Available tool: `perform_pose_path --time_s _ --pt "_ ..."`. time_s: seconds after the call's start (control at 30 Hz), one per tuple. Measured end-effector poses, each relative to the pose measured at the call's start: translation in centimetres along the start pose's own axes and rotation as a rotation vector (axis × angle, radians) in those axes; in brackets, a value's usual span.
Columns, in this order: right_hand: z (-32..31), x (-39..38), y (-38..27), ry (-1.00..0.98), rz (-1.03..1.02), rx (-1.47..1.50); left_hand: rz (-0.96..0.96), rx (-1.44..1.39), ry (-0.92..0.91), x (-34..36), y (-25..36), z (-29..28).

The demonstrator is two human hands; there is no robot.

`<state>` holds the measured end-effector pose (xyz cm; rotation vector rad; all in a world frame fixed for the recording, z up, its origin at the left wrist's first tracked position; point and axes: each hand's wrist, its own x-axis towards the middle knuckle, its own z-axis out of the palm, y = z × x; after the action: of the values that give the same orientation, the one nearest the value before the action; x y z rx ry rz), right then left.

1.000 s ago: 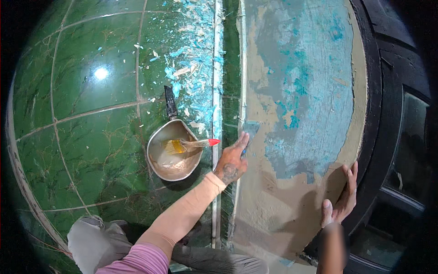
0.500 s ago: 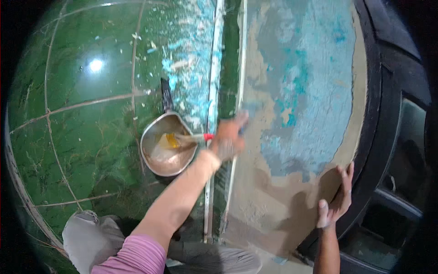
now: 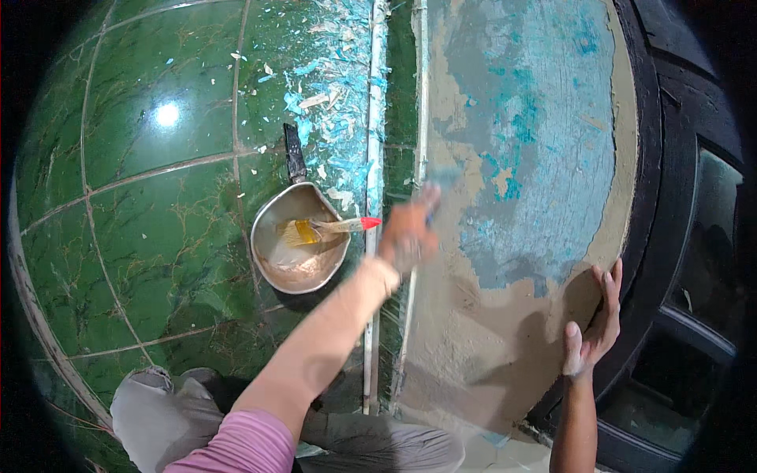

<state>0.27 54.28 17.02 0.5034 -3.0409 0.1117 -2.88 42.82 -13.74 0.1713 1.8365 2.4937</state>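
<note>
My left hand (image 3: 410,235), blurred by motion, reaches across the floor's edge to the wall. Its fingers are closed on a scraper (image 3: 446,176), whose smeared blade lies against the surface. The wall (image 3: 473,355) carries peeling light-blue paint (image 3: 564,189) over bare grey-brown plaster. At the right, my right hand (image 3: 595,327) rests with spread fingers against the plaster beside the dark door frame; it holds nothing. Below and left of my left hand, a dented metal pan (image 3: 262,272) with a black handle holds a paintbrush (image 3: 335,227) with a red-tipped handle.
Blue and white paint flakes (image 3: 339,71) lie thick along the floor's edge. Green tiles (image 3: 158,252) cover the left side. A pale strip (image 3: 374,126) runs between floor and wall. A dark panelled door (image 3: 678,236) borders the right. My bent knees (image 3: 162,410) are at the bottom.
My left hand with the scraper has shifted slightly right. The pan, the wall and my right hand also appear a little further right, as the whole view has shifted.
</note>
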Motion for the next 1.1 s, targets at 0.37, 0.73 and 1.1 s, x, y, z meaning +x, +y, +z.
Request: perform_pose_path --time_s 0.37,0.73,1.1 --pt "-0.3 0.2 0.0 0.025 -0.008 0.008 -0.155 -0.047 -0.222 -1.5 3.0 -1.0" --pt "-0.9 0.5 -0.2 0.008 -0.022 -0.077 -0.015 0.156 -0.183 -1.4 1.5 -1.0" --pt "-1.6 1.3 -0.6 0.084 -0.066 -0.023 -0.091 0.146 -0.126 -1.8 4.1 1.6"
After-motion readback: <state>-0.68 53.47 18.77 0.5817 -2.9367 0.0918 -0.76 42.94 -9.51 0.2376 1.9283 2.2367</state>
